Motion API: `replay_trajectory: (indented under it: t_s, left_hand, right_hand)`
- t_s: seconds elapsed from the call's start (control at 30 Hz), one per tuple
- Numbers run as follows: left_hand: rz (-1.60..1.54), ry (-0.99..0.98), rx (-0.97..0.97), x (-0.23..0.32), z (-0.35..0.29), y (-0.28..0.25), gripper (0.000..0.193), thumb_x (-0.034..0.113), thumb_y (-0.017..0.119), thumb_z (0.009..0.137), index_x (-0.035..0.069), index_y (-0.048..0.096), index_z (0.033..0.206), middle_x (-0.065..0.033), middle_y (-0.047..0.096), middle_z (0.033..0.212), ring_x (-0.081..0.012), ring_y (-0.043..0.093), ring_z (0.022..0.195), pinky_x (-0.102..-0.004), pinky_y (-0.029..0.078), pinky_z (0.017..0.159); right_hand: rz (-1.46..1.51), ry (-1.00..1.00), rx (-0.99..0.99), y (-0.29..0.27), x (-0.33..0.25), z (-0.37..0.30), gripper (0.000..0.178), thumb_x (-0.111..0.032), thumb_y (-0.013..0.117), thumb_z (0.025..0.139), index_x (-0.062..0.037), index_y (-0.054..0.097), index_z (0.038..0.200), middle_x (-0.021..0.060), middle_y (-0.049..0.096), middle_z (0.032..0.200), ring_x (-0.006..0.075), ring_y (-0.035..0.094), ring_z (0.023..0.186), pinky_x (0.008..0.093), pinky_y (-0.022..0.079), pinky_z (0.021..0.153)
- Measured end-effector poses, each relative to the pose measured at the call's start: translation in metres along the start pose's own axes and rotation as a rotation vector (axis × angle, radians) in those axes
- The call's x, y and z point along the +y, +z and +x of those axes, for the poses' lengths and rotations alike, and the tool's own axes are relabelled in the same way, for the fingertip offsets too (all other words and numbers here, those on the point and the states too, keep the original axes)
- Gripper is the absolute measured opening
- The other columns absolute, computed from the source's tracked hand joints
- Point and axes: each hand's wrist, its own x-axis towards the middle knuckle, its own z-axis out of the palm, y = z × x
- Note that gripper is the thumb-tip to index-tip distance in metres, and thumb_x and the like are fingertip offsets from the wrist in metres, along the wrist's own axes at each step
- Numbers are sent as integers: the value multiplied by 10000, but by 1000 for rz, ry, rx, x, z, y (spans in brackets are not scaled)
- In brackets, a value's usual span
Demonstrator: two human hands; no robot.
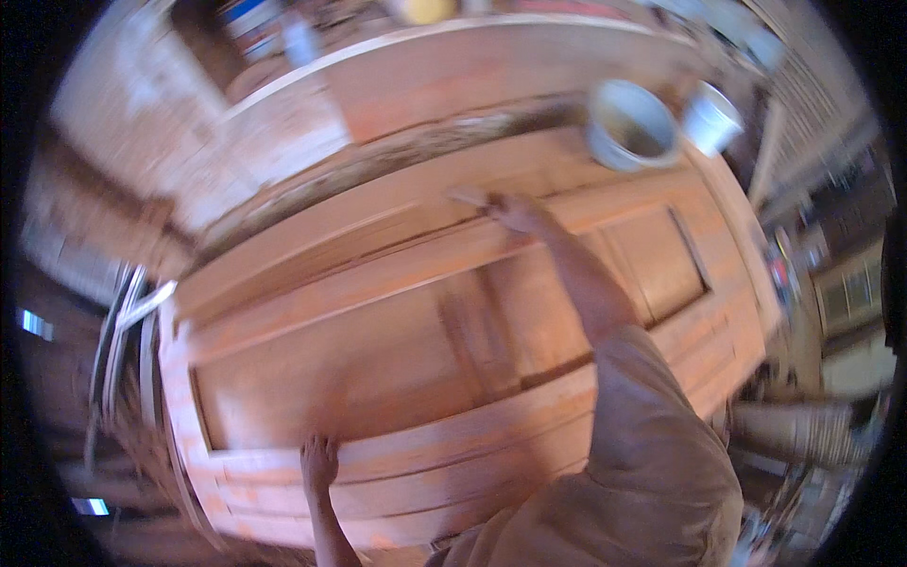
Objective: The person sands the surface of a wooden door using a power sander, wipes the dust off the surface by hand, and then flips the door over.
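Observation:
A large orange-brown panelled wooden door (397,472) lies flat before me, with long recessed panels framed by raised rails. My right hand (515,214) reaches across to the far side and is closed round a thin, pale hand tool (465,197). Blur hides the tool's exact kind; its tip points left, over the far rail. At the near left, my left hand (320,458) lies with fingers stretched out on the door's near rail, beside the recessed panel's edge, holding nothing.
A grey bucket (605,146) stands on the door's far right part, with a white tub (712,119) beside it. Beyond the far edge runs a board (425,76) with a pale rim. Pale metal bars (142,307) stand off the left end. Clutter fills the right side.

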Motion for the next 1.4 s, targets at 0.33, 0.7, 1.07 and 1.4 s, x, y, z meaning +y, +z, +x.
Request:
replay_trajectory:
  t_s: [0.33, 0.7, 1.07, 1.4]
  left_hand:
    - [-56, 0, -9, 4, -34, -8, 294, 287, 506, 982, 12, 599, 1027, -175, 595, 1007, -375, 556, 1001, -478, 427, 881]
    - [-165, 147, -71, -34, -25, -22, 268, 257, 525, 976, 10, 620, 1017, -208, 622, 1032, -399, 588, 977, -476, 463, 856]
    - [-71, 216, -156, -63, -14, -10, 329, 301, 577, 948, 10, 641, 1086, -201, 634, 1116, -370, 585, 1056, -465, 463, 910]
    - [-521, 285, 513, 26, -205, -204, 483, 298, 471, 1019, 20, 430, 1411, -190, 568, 1318, -292, 584, 1131, -378, 469, 955]
  right_hand:
    - [-94, -26, 258, -11, 0, -46, 335, -395, 622, 854, -77, 683, 942, 188, 677, 819, 377, 659, 800, 487, 524, 742]
    - [-17, -22, -2, 33, -77, -330, 660, -641, 469, 903, -10, 658, 861, 213, 660, 896, 365, 639, 910, 493, 502, 810]
    - [-74, 213, -71, 45, -103, -360, 694, -697, 440, 886, -44, 671, 862, 192, 668, 988, 385, 619, 1006, 479, 473, 905]
    - [8, 473, 1148, -74, -111, -539, 207, -162, 673, 891, -9, 627, 1022, 166, 658, 966, 322, 627, 940, 385, 487, 841]
